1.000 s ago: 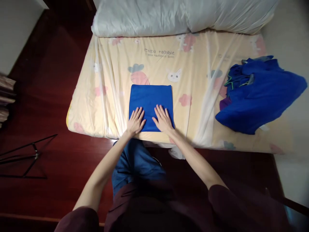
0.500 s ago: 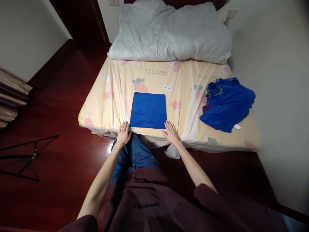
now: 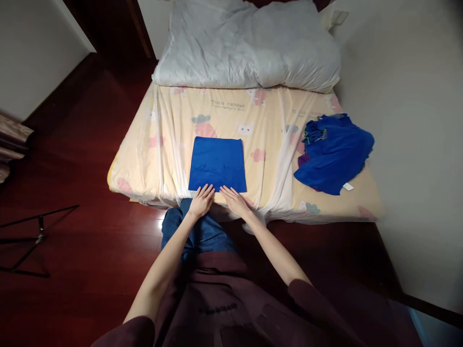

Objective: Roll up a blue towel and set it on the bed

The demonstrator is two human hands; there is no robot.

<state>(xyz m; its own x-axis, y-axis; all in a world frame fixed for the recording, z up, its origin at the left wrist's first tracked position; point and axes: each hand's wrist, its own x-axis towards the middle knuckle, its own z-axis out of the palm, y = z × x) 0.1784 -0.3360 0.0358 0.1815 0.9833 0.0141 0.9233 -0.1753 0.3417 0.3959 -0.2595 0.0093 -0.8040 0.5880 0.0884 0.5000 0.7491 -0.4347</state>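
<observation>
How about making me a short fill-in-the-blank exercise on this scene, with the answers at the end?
1. The flat folded cloth on the bed is ____ in colour.
2. As the person sees it, the crumpled pile lies to the ____ of the folded cloth.
3. Of the folded cloth's near and far edges, the left hand and right hand are at the ____ one.

Missing words: blue; right; near.

The bed [image 3: 137, 159] lies before you, the cloth [image 3: 217, 161] on it near your edge. Your left hand [image 3: 202, 200] and right hand [image 3: 235, 200] sit side by side at its near border. The pile [image 3: 336, 159] lies to its right, the quilt [image 3: 249, 50] behind both. Left of the bed are the stand [image 3: 40, 236] and, farther back, the curtain [image 3: 12, 140].
</observation>
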